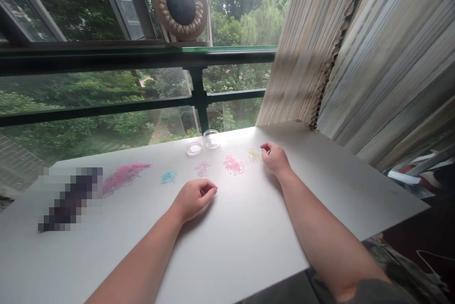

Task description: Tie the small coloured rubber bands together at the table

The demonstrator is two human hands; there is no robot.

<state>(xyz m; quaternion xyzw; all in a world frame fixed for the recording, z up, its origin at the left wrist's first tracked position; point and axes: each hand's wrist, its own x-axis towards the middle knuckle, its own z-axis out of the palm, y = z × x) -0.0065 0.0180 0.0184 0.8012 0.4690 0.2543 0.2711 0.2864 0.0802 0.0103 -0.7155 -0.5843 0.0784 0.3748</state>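
My right hand point(275, 157) is at the right end of a row of small piles, its thumb and fingers pinched together. Just left of its fingertips lies a small pile of pale yellow elastic bands point(253, 155). Whatever the pinch may hold is too small to make out. My left hand point(197, 198) rests on the white table point(227, 242) with its fingers curled in, hiding anything inside. Beyond it are light pink bands point(203, 168), and to its right a pile of brighter pink bands point(233, 165). Blue bands point(169, 176) lie to its left.
Two clear round dishes, a shallow one point(194, 149) and a taller one point(212, 139), stand near the table's far edge. A larger pink heap point(126, 176) and a dark pixelated object point(71, 202) lie left. Behind are a railing point(142, 59), a fan point(180, 4) and curtains point(302, 52).
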